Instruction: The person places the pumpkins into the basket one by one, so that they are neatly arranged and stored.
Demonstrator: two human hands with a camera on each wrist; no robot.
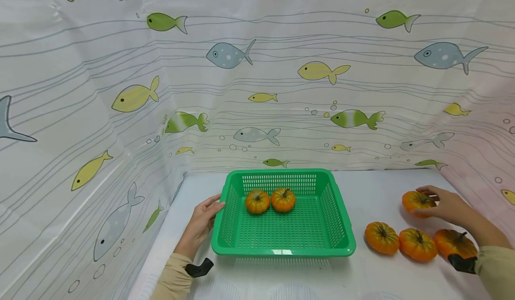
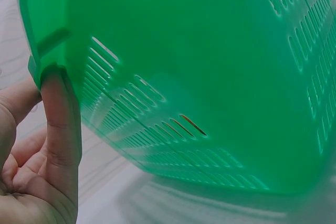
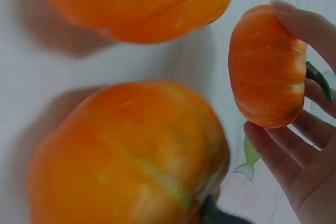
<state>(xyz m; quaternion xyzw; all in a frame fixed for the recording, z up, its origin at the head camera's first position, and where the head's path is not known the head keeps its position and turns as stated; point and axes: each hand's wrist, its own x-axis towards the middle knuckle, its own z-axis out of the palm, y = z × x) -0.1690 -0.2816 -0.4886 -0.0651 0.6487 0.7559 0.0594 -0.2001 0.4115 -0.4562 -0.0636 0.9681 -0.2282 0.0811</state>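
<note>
Pumpkin | right hand, pointing inward, grips it | left hand grips green basket by rim

Two pumpkins inside the basket, four other pumpkins to its right.

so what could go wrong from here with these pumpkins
The right hand holds one pumpkin mostly by the fingertips, so it might slip. Three loose pumpkins sit close to that hand and arm, so a low swing could knock one. The left hand touches the rim of the green basket; a bump there might shift the two pumpkins inside.
</note>
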